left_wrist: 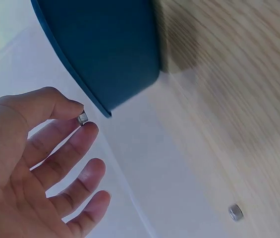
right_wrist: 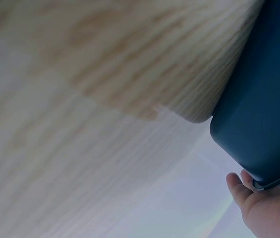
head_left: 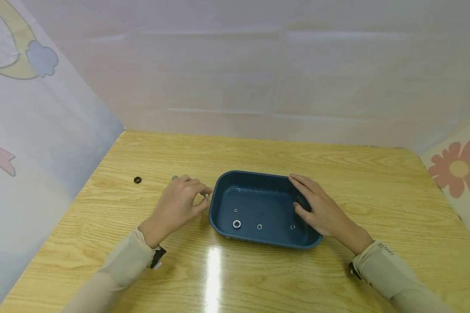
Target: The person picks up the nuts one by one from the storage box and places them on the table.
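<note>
Beside the left end of a blue tray (head_left: pixel 258 198), my left hand (head_left: pixel 178 202) pinches a small silver nut (left_wrist: pixel 83 118) between thumb and fingertips. The nut is just outside the tray wall; in the left wrist view the other fingers spread apart. At the tray's right end my right hand (head_left: pixel 323 211) grips the rim, its thumb on the inner side and fingers over the edge. Inside the tray lie a large ring-like nut (head_left: pixel 236 224), a tiny nut (head_left: pixel 236 210) and two small silver nuts, one near the middle (head_left: pixel 260 227), one near the right thumb (head_left: pixel 292 227).
On the wooden table (head_left: pixel 102 243), a black nut (head_left: pixel 137 179) lies to the left. Another silver nut (left_wrist: pixel 236 212) rests behind my left hand, partly hidden in the head view. A pale cloth wall (head_left: pixel 258 78) stands along the table's far edge.
</note>
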The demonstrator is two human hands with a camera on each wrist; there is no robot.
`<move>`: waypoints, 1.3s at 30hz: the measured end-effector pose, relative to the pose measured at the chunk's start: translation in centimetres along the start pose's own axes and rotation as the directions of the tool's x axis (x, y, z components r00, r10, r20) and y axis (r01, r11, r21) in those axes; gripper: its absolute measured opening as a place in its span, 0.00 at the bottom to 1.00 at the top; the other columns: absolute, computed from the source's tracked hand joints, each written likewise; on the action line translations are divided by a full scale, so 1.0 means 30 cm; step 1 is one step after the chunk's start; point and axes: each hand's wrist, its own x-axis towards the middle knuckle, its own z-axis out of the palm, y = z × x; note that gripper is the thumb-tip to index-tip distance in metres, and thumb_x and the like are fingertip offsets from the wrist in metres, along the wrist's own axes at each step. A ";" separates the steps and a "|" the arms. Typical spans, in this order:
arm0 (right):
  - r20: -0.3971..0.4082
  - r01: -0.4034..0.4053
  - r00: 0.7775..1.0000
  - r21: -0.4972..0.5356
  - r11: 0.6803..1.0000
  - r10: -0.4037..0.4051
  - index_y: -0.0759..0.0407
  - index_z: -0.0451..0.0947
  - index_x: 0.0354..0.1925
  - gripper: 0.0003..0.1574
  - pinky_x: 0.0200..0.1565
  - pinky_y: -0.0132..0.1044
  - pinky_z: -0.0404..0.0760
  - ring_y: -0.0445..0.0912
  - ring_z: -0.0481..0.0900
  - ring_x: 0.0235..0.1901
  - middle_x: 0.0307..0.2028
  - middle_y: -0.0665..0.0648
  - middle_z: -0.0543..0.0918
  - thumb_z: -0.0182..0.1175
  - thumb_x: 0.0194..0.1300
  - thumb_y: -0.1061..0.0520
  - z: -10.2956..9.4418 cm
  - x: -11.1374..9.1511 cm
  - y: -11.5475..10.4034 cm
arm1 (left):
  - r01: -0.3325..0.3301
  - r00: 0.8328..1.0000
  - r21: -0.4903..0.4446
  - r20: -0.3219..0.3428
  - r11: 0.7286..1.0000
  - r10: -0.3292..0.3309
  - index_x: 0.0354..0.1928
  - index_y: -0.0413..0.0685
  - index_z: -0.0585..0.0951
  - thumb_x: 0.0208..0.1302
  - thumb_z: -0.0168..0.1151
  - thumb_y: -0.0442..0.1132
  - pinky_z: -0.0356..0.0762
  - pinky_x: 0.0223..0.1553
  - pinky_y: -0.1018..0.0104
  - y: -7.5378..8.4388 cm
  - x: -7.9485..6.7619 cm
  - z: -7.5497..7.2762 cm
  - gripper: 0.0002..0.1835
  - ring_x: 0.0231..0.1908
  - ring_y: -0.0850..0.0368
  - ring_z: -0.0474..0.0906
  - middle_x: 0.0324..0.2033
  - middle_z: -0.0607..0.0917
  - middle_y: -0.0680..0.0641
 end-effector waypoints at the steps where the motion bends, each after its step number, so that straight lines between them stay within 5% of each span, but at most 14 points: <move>1: 0.003 -0.002 1.000 0.003 1.000 0.002 0.66 0.54 0.75 0.43 0.66 0.61 0.65 0.62 0.56 0.73 0.75 0.63 0.56 0.59 0.68 0.61 0.000 0.000 0.000 | 0.001 1.000 0.003 -0.002 1.000 -0.001 0.36 0.49 0.89 0.54 0.71 0.35 0.77 0.37 0.59 -0.007 -0.005 -0.002 0.06 0.33 0.54 0.80 0.32 0.90 0.53; 17: 0.017 -0.017 1.000 0.022 1.000 0.016 0.64 0.54 0.76 0.43 0.67 0.62 0.63 0.61 0.55 0.74 0.76 0.62 0.55 0.59 0.68 0.61 0.002 0.009 -0.004 | 0.098 0.995 0.036 0.010 0.995 -0.098 0.33 0.47 0.89 0.54 0.72 0.33 0.76 0.32 0.61 -0.112 -0.091 -0.053 0.05 0.34 0.50 0.82 0.31 0.90 0.50; 29: 0.028 -0.019 0.999 0.011 1.000 0.019 0.64 0.53 0.76 0.44 0.67 0.61 0.64 0.61 0.55 0.74 0.76 0.62 0.55 0.59 0.69 0.60 0.009 0.020 0.007 | 0.229 0.970 0.044 0.075 0.972 -0.232 0.35 0.47 0.89 0.55 0.71 0.33 0.69 0.29 0.67 -0.154 -0.157 -0.050 0.05 0.29 0.57 0.75 0.31 0.89 0.50; 39: 0.021 -0.022 1.000 0.018 1.000 0.021 0.64 0.53 0.76 0.44 0.67 0.62 0.63 0.62 0.55 0.74 0.76 0.63 0.55 0.59 0.68 0.61 0.010 0.020 0.006 | 0.265 0.961 0.041 0.069 0.963 -0.267 0.36 0.45 0.89 0.55 0.71 0.32 0.65 0.26 0.70 -0.189 -0.206 -0.055 0.06 0.27 0.57 0.74 0.32 0.90 0.48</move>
